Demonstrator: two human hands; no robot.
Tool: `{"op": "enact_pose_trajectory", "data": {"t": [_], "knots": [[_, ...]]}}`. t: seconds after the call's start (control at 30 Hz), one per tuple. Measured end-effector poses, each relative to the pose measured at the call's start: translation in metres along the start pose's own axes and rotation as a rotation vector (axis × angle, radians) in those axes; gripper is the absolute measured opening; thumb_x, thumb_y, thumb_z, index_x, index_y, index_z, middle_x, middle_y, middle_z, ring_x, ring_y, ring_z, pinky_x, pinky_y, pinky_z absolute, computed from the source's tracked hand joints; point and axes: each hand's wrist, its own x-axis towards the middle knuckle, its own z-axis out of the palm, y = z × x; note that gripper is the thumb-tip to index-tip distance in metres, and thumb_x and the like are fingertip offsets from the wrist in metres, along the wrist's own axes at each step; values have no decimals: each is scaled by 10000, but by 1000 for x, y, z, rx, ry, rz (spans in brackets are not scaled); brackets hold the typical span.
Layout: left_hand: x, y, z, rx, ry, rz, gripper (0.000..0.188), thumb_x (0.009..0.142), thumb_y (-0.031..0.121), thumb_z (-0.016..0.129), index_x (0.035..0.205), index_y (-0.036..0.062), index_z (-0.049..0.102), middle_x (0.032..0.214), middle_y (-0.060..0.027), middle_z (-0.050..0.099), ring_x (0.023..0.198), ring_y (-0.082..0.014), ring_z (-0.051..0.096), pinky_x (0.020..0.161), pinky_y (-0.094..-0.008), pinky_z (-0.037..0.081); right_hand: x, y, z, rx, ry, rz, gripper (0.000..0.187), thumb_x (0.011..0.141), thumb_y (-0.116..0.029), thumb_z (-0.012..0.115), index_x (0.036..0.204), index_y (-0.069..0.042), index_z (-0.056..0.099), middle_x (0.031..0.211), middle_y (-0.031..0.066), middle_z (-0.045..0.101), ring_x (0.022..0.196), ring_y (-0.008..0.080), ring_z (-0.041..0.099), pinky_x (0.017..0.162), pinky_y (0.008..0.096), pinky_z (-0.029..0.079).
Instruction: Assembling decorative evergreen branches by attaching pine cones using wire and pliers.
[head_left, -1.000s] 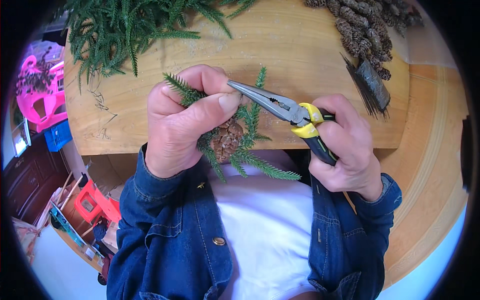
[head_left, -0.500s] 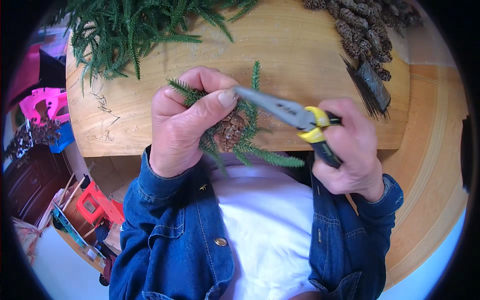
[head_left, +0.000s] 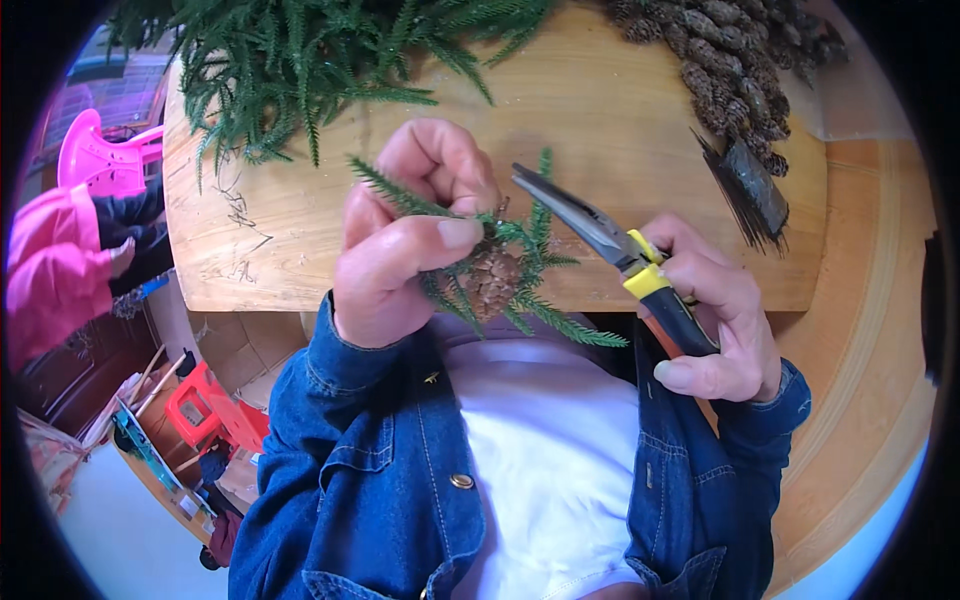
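Note:
My left hand [head_left: 395, 250] pinches a pine cone [head_left: 494, 284] near its top, between thumb and bent fingers. Green artificial pine sprigs [head_left: 572, 330] fan out around the cone on several sides. The grip hides part of the stems, and a thin dark end sticks up beside the fingertips. In my right hand [head_left: 728, 315] is a pair of long-nose pliers [head_left: 592, 226] with yellow and black handles. Its grey tip points up and left, just right of the left fingers and apart from them. Whatever lies between the jaws, if anything, is too small to tell.
A heap of green sprigs [head_left: 270, 75] covers the far left of the wooden table [head_left: 300, 270]. Brown pine cones [head_left: 735, 75] lie far right, beside a bundle of dark thin wires [head_left: 752, 190]. At left are a person's pink sleeve [head_left: 55, 260], a pink chair [head_left: 105, 160] and a red stool [head_left: 215, 410].
The pliers have drawn away from my left fingertips, and my right fingers have loosened on the handles. A person in pink has come into view at left. The whole view has shifted slightly.

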Motion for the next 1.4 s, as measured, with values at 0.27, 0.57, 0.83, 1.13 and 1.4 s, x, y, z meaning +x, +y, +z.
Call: {"op": "enact_pose_trajectory", "data": {"t": [0.27, 0.57, 0.83, 1.13, 1.4], "knots": [[-4, -6, 0, -172, -92, 61, 378, 671, 78, 540, 1019, 14, 406, 710, -22, 432, 641, -97, 389, 595, -234, 323, -4, 11, -1, 82, -96, 14, 509, 563, -411, 698, 834, 7, 595, 928, 147, 504, 842, 246, 478, 736, 309, 362], [-6, -8, -3, -155, -105, 39, 409, 673, 39, 542, 1052, 4, 391, 690, -27, 444, 595, -91, 394, 542, -225, 310, 1, 10, -2, 127, -189, 102, 468, 554, -392, 690, 789, -1, 589, 918, 143, 508, 821, 235, 481, 704, 294, 360], [-7, -11, -9, 34, -116, 47, 418, 670, 89, 548, 1048, 22, 384, 681, -34, 407, 595, -129, 378, 530, -265, 310, -3, 18, -2, 43, -192, 127, 325, 548, -237, 647, 752, 0, 559, 884, 135, 501, 757, 212, 476, 638, 275, 353], [-7, -12, 0, 113, -41, 116, 414, 708, 29, 554, 1095, -8, 413, 702, 4, 438, 646, -62, 378, 576, -199, 284, -5, 18, 3, -121, -166, 135, 242, 588, -156, 629, 748, -4, 532, 878, 122, 465, 763, 216, 446, 655, 285, 351], [-14, -3, -2, 73, -22, 94, 460, 742, 49, 549, 1176, -38, 426, 744, -6, 469, 656, -60, 396, 584, -198, 304, -2, 11, 6, 49, -109, 65, 373, 600, -308, 676, 772, -9, 536, 902, 126, 442, 824, 233, 421, 728, 312, 340]]}}
